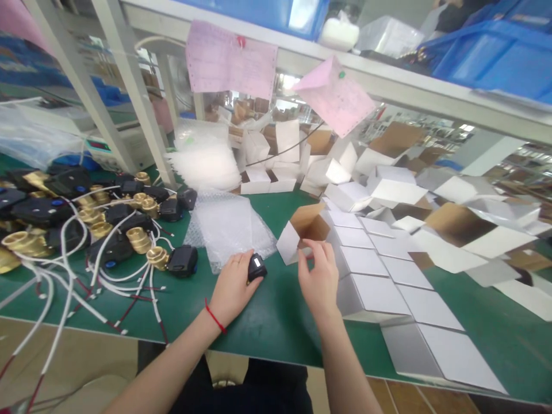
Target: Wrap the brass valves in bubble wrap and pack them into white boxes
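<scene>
My left hand (234,283), a red string on its wrist, is closed round a black valve actuator (257,265) with a small white label. The rest of that piece is hidden under my palm. My right hand (319,273) pinches the near edge of an open white carton (288,241), which is brown inside. Bubble wrap bags (228,221) lie flat just beyond my left hand. To the left is a heap of brass valves (138,240) with black actuators (183,260) and white cables.
Closed white boxes (440,306) stand in rows right of my right hand. Open cartons (459,230) pile up behind them. White foam sheets (204,161) are stacked at the back. Pink papers (233,60) hang from the shelf, which carries blue bins (495,54).
</scene>
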### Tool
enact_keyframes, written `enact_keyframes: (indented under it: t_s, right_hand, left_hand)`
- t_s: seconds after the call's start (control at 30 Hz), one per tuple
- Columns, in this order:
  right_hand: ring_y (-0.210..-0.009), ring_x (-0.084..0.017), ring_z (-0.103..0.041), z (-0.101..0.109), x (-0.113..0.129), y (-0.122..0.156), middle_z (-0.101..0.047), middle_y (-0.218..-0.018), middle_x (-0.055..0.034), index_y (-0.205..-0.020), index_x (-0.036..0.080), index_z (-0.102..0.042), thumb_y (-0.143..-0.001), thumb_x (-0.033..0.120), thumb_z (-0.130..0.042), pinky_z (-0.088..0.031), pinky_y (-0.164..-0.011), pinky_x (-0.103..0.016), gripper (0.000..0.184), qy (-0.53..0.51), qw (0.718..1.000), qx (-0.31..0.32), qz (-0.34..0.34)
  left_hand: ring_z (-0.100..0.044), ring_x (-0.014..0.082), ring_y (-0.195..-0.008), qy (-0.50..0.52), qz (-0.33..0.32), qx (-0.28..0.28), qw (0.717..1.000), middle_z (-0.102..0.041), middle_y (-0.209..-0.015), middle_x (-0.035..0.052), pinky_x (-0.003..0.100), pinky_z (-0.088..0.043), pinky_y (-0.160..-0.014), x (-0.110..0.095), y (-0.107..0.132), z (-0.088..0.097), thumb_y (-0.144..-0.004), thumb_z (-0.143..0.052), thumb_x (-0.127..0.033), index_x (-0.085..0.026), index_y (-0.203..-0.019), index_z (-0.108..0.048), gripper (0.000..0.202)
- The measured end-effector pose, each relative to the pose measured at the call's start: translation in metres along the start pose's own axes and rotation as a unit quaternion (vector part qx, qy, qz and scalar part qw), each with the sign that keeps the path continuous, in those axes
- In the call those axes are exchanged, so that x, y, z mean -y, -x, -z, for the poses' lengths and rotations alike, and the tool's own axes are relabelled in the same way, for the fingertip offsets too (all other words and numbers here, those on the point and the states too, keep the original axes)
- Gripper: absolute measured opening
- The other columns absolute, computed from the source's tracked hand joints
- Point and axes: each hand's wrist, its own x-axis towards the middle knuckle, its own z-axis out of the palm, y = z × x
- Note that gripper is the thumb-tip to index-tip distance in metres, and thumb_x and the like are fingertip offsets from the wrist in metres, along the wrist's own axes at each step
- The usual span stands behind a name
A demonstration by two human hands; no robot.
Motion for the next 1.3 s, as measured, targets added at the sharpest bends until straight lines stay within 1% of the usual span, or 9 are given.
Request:
enact_keyframes:
  t_s: [0.07, 0.17, 0.3, 0.4, 0.63, 0.83, 0.97, 1.13, 1.3]
  right_hand:
    - [-0.078, -0.018, -0.059, 0.012, 0.0, 0.024, -0.061, -0.1, -0.0083, -0.108, 0.019, -0.062, -0.097, 0.02, -0.049, -0.051, -0.075, -0.034, 0.018, -0.063, 0.997, -0.04, 0.002]
    - [-0.079, -0.018, -0.062, 0.018, 0.004, 0.061, -0.063, -0.099, -0.0085, -0.106, 0.02, -0.063, -0.096, 0.026, -0.053, -0.055, -0.072, -0.033, 0.016, -0.146, 0.986, 0.002, -0.084]
    - [-0.093, -0.023, -0.068, 0.003, 0.017, 0.099, -0.065, -0.116, -0.0134, -0.122, 0.018, -0.057, -0.085, 0.036, -0.065, -0.06, -0.073, -0.035, 0.042, -0.293, 0.912, 0.096, -0.27]
    - [-0.098, -0.025, -0.069, -0.009, 0.03, 0.11, -0.068, -0.116, -0.0116, -0.13, 0.019, -0.052, -0.076, 0.034, -0.071, -0.06, -0.084, -0.039, 0.06, -0.353, 0.866, 0.142, -0.325]
    - [-0.108, -0.025, -0.065, -0.002, 0.043, 0.102, -0.065, -0.116, -0.0073, -0.125, 0.021, -0.053, -0.064, 0.023, -0.074, -0.054, -0.097, -0.038, 0.064, -0.352, 0.879, 0.129, -0.293]
    - [-0.112, -0.025, -0.061, 0.008, 0.04, 0.097, -0.062, -0.122, -0.0072, -0.128, 0.022, -0.053, -0.064, 0.021, -0.078, -0.05, -0.103, -0.04, 0.068, -0.359, 0.889, 0.161, -0.234]
    - [-0.114, -0.026, -0.058, 0.012, 0.037, 0.092, -0.056, -0.122, -0.0081, -0.133, 0.024, -0.053, -0.061, 0.018, -0.084, -0.051, -0.101, -0.041, 0.078, -0.364, 0.895, 0.177, -0.188]
    - [-0.097, -0.02, -0.061, 0.005, 0.041, 0.093, -0.052, -0.112, -0.0053, -0.123, 0.027, -0.061, -0.068, 0.01, -0.074, -0.06, -0.077, -0.03, 0.058, -0.409, 0.868, 0.169, -0.226]
    - [-0.094, -0.018, -0.058, -0.01, 0.057, 0.106, -0.048, -0.103, -0.0025, -0.115, 0.027, -0.062, -0.068, 0.009, -0.071, -0.063, -0.074, -0.027, 0.051, -0.455, 0.839, 0.125, -0.271]
  left_hand:
    - [-0.062, 0.0319, -0.108, 0.02, -0.011, -0.004, 1.0, -0.067, -0.116, 0.0143, 0.05, -0.05, -0.098, 0.001, 0.005, -0.004, -0.078, -0.075, -0.021, -0.014, -0.123, -0.057, 0.049]
    - [-0.062, 0.0292, -0.105, 0.072, -0.02, -0.025, 0.997, -0.067, -0.113, 0.0097, 0.048, -0.051, -0.094, -0.004, 0.024, -0.009, -0.08, -0.074, -0.026, -0.019, -0.118, -0.056, 0.043]
    - [-0.061, 0.0258, -0.101, 0.114, -0.006, -0.054, 0.992, -0.063, -0.109, 0.0075, 0.042, -0.053, -0.087, -0.024, 0.053, -0.018, -0.084, -0.071, -0.025, -0.021, -0.118, -0.053, 0.039]
    - [-0.061, 0.0238, -0.096, 0.116, -0.021, -0.087, 0.989, -0.062, -0.105, 0.0068, 0.039, -0.054, -0.082, -0.037, 0.064, -0.024, -0.085, -0.068, -0.025, -0.02, -0.115, -0.052, 0.035]
    - [-0.06, 0.0239, -0.106, 0.13, -0.085, -0.054, 0.986, -0.059, -0.115, 0.0094, 0.039, -0.053, -0.092, -0.039, 0.067, -0.012, -0.083, -0.069, -0.025, -0.019, -0.123, -0.05, 0.044]
    - [-0.063, 0.0253, -0.108, 0.133, -0.05, -0.015, 0.99, -0.063, -0.117, 0.0086, 0.041, -0.054, -0.095, -0.033, 0.075, 0.006, -0.08, -0.062, -0.017, -0.023, -0.124, -0.054, 0.045]
    - [-0.063, 0.0268, -0.11, 0.142, -0.053, 0.0, 0.988, -0.066, -0.118, 0.0069, 0.042, -0.053, -0.098, -0.024, 0.077, 0.016, -0.083, -0.068, -0.026, -0.026, -0.127, -0.058, 0.046]
    - [-0.065, 0.0247, -0.107, 0.162, 0.059, -0.001, 0.985, -0.063, -0.121, 0.0066, 0.038, -0.057, -0.093, -0.012, 0.082, 0.023, -0.087, -0.069, -0.04, -0.028, -0.129, -0.061, 0.044]
    - [-0.057, 0.0263, -0.129, 0.29, 0.14, 0.0, 0.947, -0.056, -0.143, 0.0097, 0.041, -0.05, -0.107, -0.018, 0.093, 0.011, -0.093, -0.059, -0.04, -0.026, -0.14, -0.048, 0.05]
